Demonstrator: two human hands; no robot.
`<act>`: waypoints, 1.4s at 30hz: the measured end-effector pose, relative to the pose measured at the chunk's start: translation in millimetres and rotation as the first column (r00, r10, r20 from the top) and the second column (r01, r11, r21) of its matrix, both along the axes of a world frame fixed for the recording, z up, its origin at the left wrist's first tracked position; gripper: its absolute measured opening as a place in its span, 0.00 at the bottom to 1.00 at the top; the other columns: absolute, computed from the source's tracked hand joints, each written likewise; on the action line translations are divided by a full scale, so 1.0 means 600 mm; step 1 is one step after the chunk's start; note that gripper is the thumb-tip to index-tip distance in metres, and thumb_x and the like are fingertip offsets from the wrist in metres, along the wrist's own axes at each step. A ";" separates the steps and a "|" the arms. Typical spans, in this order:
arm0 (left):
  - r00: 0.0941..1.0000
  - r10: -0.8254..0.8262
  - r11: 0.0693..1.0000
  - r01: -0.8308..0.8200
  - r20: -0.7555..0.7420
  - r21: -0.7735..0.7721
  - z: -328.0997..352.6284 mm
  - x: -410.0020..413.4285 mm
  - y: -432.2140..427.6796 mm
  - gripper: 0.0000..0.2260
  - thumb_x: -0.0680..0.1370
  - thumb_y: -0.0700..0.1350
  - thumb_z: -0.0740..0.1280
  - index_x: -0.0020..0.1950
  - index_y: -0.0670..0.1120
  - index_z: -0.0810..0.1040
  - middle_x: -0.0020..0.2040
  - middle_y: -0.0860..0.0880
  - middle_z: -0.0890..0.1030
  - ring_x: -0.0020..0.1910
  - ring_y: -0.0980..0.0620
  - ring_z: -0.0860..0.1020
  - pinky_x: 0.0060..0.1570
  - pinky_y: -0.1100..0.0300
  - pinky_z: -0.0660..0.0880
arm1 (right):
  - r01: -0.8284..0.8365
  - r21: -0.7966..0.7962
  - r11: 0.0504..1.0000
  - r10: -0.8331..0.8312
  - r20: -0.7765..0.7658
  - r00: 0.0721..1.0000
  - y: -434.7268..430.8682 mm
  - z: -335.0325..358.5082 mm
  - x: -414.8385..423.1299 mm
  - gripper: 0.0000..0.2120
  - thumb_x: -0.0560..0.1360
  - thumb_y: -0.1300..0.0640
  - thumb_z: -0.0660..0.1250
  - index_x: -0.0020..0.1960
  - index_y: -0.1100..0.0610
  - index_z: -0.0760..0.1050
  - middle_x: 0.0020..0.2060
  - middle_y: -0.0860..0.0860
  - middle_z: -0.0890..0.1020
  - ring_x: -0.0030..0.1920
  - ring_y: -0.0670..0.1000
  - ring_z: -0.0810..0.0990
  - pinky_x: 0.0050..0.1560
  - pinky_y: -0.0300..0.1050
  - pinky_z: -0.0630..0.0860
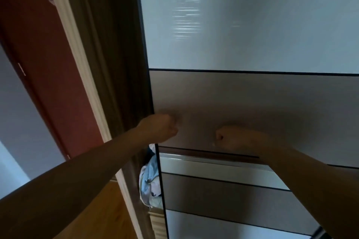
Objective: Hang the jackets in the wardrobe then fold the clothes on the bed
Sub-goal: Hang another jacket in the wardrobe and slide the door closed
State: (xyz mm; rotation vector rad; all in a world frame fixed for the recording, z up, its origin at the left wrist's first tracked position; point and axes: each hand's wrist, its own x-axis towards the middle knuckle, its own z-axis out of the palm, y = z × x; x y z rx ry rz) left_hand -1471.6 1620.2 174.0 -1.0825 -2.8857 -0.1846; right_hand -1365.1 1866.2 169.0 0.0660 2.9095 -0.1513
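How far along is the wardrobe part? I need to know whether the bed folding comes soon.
Hard to say what is done: no jacket or bed shows. In hand: both fists, the left hand near the edge of the sliding door and the right hand further along it, rest against its brown panel. A narrow gap shows light clothes inside. The folding cannot be judged from here.

The single head-worn view looks forward and slightly down, tilted, from very close to a sliding wardrobe door of pale frosted and grey-brown panels [252, 103]. Both forearms reach in from the bottom edge; a strip of orange-brown wooden floor [103, 209] shows lower left.
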 end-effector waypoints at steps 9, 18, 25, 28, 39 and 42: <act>0.997 -0.018 1.000 0.019 0.070 -0.003 -0.026 -0.035 -0.048 0.10 0.81 0.50 0.65 0.56 0.44 0.77 0.52 0.45 0.80 0.48 0.47 0.76 0.45 0.59 0.68 | -0.031 0.015 0.999 0.031 -0.003 1.000 -0.026 -0.012 -0.029 0.12 0.81 0.46 0.63 0.44 0.52 0.77 0.44 0.49 0.78 0.46 0.51 0.76 0.48 0.44 0.71; 0.999 -0.047 0.998 0.046 0.023 0.040 -0.028 -0.061 -0.094 0.07 0.80 0.45 0.66 0.49 0.41 0.78 0.47 0.45 0.81 0.47 0.44 0.78 0.42 0.60 0.65 | -0.014 0.033 0.999 0.018 -0.115 0.993 -0.076 -0.028 -0.066 0.15 0.79 0.43 0.64 0.43 0.54 0.79 0.45 0.54 0.82 0.44 0.54 0.77 0.45 0.42 0.68; 0.996 -0.083 0.995 0.081 0.033 0.056 -0.028 -0.065 -0.101 0.06 0.80 0.44 0.66 0.51 0.42 0.79 0.48 0.46 0.81 0.48 0.45 0.78 0.44 0.60 0.68 | 0.029 0.031 0.999 -0.024 -0.131 0.991 -0.080 -0.026 -0.075 0.21 0.78 0.44 0.65 0.31 0.53 0.67 0.29 0.48 0.70 0.31 0.47 0.71 0.37 0.42 0.67; 0.996 -0.058 0.997 0.053 0.074 0.059 -0.032 -0.060 -0.103 0.08 0.80 0.45 0.65 0.55 0.43 0.78 0.51 0.44 0.81 0.50 0.42 0.79 0.45 0.59 0.68 | 0.010 0.011 1.000 -0.009 -0.092 0.996 -0.084 -0.019 -0.062 0.21 0.80 0.45 0.64 0.32 0.52 0.69 0.30 0.48 0.71 0.33 0.49 0.72 0.34 0.42 0.67; 0.920 -0.214 0.968 0.245 0.329 -0.056 -0.131 0.005 -0.018 0.16 0.82 0.52 0.64 0.66 0.47 0.76 0.61 0.47 0.78 0.57 0.47 0.76 0.54 0.58 0.72 | 0.153 -0.036 0.988 -0.149 0.095 0.984 -0.074 -0.053 0.069 0.20 0.84 0.44 0.58 0.55 0.60 0.78 0.50 0.55 0.80 0.49 0.54 0.78 0.51 0.48 0.73; 0.883 -0.331 0.935 0.355 0.334 -0.010 -0.151 0.055 0.064 0.16 0.81 0.53 0.65 0.66 0.49 0.76 0.61 0.49 0.79 0.54 0.50 0.77 0.52 0.59 0.73 | 0.288 -0.091 0.953 -0.284 0.059 0.957 -0.030 -0.083 0.152 0.19 0.82 0.43 0.61 0.58 0.57 0.78 0.55 0.53 0.80 0.52 0.51 0.77 0.50 0.45 0.71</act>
